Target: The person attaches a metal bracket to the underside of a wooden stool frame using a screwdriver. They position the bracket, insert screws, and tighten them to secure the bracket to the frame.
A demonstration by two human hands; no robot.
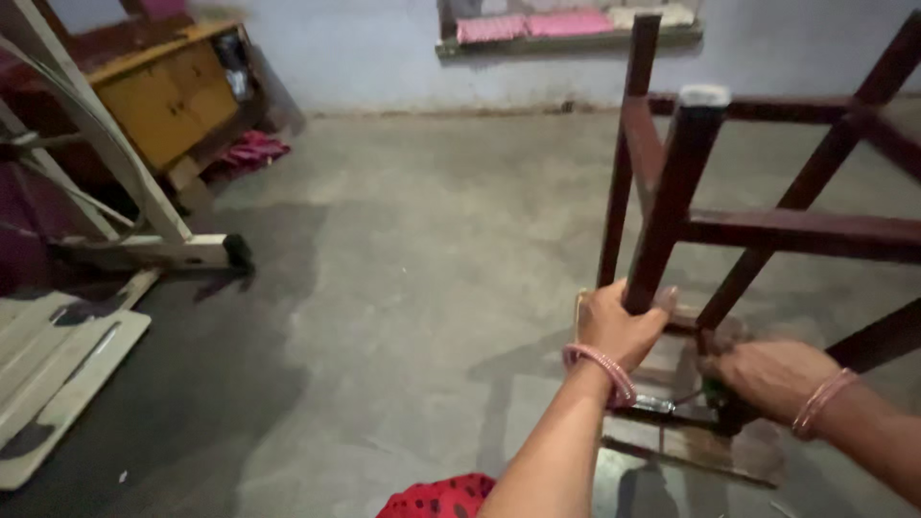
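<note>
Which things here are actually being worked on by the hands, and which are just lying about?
In hand:
- dark red metal frame, upturned
- frame leg, in the left hand grip
- lower frame joint, under the right hand; blurred

Lying about:
- yellow cabinet
- white wooden stand
- pale boards
- pink cloth
- wall shelf

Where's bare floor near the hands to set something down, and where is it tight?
Open concrete floor spreads left of the left hand, up to the white frame and flat boards. It is crowded around the dark metal leg that the left hand grips; the right hand sits low among the crossbars.
</note>
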